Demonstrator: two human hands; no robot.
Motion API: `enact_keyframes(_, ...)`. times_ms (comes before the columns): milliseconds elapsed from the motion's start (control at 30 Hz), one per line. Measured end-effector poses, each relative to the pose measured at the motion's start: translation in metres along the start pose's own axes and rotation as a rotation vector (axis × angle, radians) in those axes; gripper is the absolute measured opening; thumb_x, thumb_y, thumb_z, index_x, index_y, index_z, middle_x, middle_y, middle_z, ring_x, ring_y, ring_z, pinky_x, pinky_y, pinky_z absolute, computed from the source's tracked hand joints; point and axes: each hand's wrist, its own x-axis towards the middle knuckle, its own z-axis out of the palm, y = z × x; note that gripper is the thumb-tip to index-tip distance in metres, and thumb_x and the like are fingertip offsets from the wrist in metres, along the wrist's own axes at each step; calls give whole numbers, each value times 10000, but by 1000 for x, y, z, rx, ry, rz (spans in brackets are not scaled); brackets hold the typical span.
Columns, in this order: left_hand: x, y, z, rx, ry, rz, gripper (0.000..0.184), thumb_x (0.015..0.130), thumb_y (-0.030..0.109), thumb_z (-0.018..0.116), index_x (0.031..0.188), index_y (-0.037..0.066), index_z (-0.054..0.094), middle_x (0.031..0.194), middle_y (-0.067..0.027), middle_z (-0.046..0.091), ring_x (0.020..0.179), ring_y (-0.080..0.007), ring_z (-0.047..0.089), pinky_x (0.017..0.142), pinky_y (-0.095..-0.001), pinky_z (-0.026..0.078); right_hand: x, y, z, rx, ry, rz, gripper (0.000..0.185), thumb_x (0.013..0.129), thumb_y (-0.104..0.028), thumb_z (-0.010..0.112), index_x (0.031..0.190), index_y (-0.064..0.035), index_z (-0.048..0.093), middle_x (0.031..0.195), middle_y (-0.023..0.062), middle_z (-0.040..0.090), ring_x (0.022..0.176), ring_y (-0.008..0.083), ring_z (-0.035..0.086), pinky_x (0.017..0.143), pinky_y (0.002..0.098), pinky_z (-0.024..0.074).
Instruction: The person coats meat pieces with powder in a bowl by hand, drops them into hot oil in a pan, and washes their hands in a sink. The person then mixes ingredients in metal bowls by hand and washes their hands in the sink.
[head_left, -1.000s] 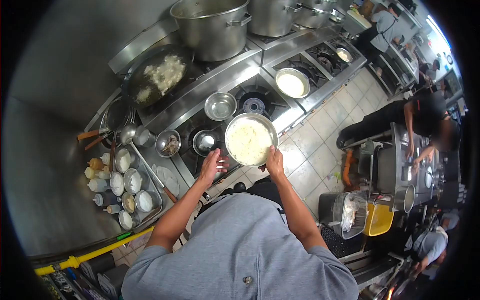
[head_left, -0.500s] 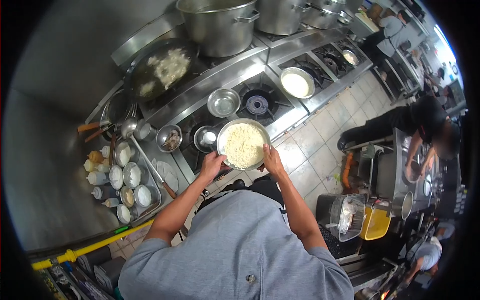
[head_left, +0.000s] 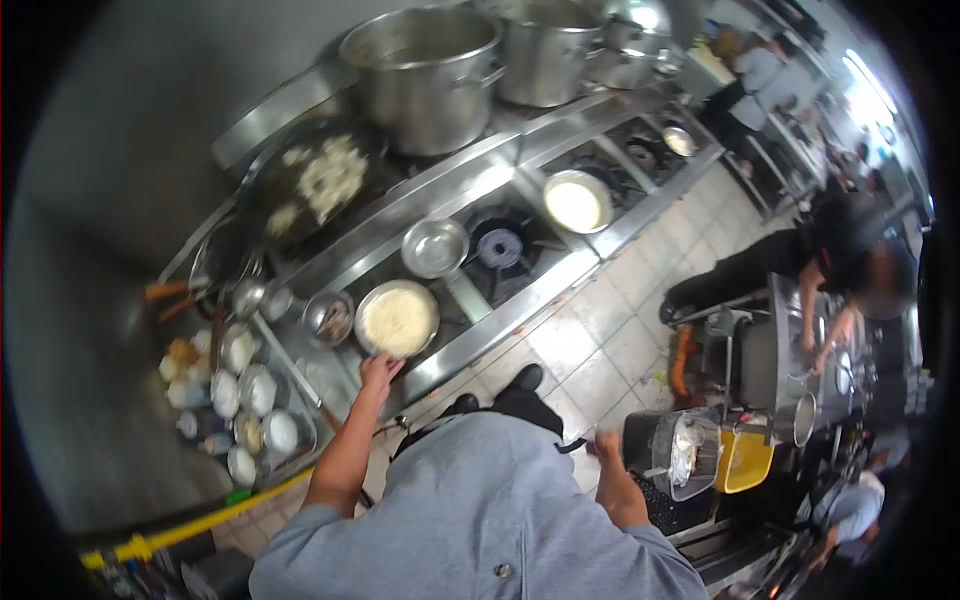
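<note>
A metal bowl of pale yellow crumbly food [head_left: 398,316] sits at the front of the stove, over the left burner area. My left hand [head_left: 379,370] is at its near rim, fingers closed on the edge. My right hand [head_left: 606,448] is drawn back beside my right hip, away from the bowl; motion smears its fingers. Close to the bowl stand a small bowl with dark scraps [head_left: 328,320] on the left and a bare steel bowl [head_left: 436,248] behind it. Further right on the stove is a bowl of creamy liquid [head_left: 577,203].
A wok of oil with frying pieces [head_left: 330,180] stands at the back left, near large stockpots [head_left: 425,90]. White-filled containers [head_left: 258,390] and squeeze bottles crowd the left. A co-worker [head_left: 850,250] works at the right, behind a yellow bin [head_left: 746,462].
The bowl of crumbly food has moved left and forward from in front of my body onto the stove. My right hand has let go and swung back to the right.
</note>
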Motion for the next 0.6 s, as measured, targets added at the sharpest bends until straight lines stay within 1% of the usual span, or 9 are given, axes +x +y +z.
enact_keyframes(67,16,-6,-9,-66,20,-5,244,937,70,573,1121,-69,494,1044,-181,608,903,-283,661,827,-405,595,-50,1,-18,176,63,254,240,821,-180,602,944,25,596,773,220,657,680,367,679,592,482,561)
enact_keyframes(100,25,-13,-12,-66,32,5,240,944,85,578,1117,-63,502,1033,-176,610,890,-275,659,821,-400,597,-64,-4,-13,894,225,632,249,828,-151,593,994,33,582,816,243,657,690,387,677,611,510,572)
enact_keyframes(200,35,-14,-6,-50,93,21,230,946,130,608,1082,-43,541,991,-143,620,860,-255,653,809,-388,597,-75,19,-6,998,203,710,191,872,-70,508,1026,31,562,860,259,662,700,402,683,612,535,590)
enact_keyframes(233,37,-12,-6,-25,110,31,225,943,141,619,1067,-36,555,979,-132,623,858,-250,653,805,-385,597,-75,7,-17,1012,211,727,191,872,-70,508,1026,31,562,860,259,662,700,402,683,612,535,590)
enact_keyframes(300,40,-12,-6,21,140,40,215,938,144,632,1055,-26,569,978,-122,626,864,-239,652,803,-380,594,-69,9,-19,1050,159,617,160,832,-71,516,892,77,512,728,254,619,572,359,650,491,471,574)
enact_keyframes(367,44,-12,-2,-11,216,84,250,931,151,645,1088,-26,566,999,-130,624,876,-235,649,821,-385,589,-36,-8,-33,996,172,619,157,855,-93,503,888,60,512,739,260,622,578,353,649,495,464,575)
enact_keyframes(533,56,-26,-13,-71,292,133,354,913,162,653,1182,-33,529,1175,-183,587,1064,-307,608,947,-430,533,105,-65,-133,904,175,377,262,896,-165,566,1004,72,587,791,195,668,610,270,668,533,400,577)
enact_keyframes(567,44,-24,-20,-101,204,117,432,900,155,660,1266,-11,500,1260,-184,550,1146,-305,568,987,-428,506,134,-73,-155,924,197,374,262,896,-165,566,1004,72,587,791,195,668,610,270,668,533,400,577)
enact_keyframes(600,61,-42,-46,-29,213,135,522,927,291,616,1332,-2,465,1326,-150,520,1193,-277,537,988,-392,509,170,-85,-185,925,181,329,270,906,-179,565,1036,57,592,820,198,674,647,281,676,564,401,582)
